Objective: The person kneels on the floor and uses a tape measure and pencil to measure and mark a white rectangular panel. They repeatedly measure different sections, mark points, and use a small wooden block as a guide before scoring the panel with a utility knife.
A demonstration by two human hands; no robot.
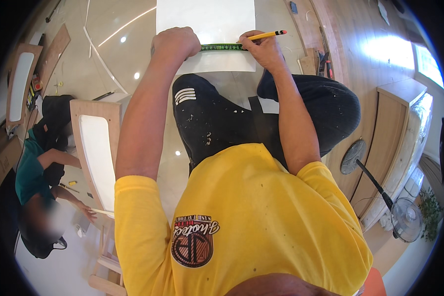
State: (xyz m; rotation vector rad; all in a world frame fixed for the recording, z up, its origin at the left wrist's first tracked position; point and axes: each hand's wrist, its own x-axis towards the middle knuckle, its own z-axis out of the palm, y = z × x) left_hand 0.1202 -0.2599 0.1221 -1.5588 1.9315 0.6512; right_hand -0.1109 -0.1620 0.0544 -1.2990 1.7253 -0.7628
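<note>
A large white sheet (207, 17) lies on the floor in front of my crossed legs. Across its near part stretches the green blade of a tape measure (222, 47). My left hand (176, 43) is closed around one end of it at the sheet's left edge; what lies beneath the fingers is hidden. At the blade's other end, my right hand (264, 50) pinches a yellow pencil (267, 35), its pink eraser end pointing right. The pencil's tip is down by the blade, partly hidden by the fingers.
On the left, a co-worker (39, 163) in a green top reaches toward a wooden frame with a white panel (94, 148). White strips (101, 61) lie on the floor. Tools (325, 64) and boards (306, 24) are at the right, with a standing fan (404, 219) farther back.
</note>
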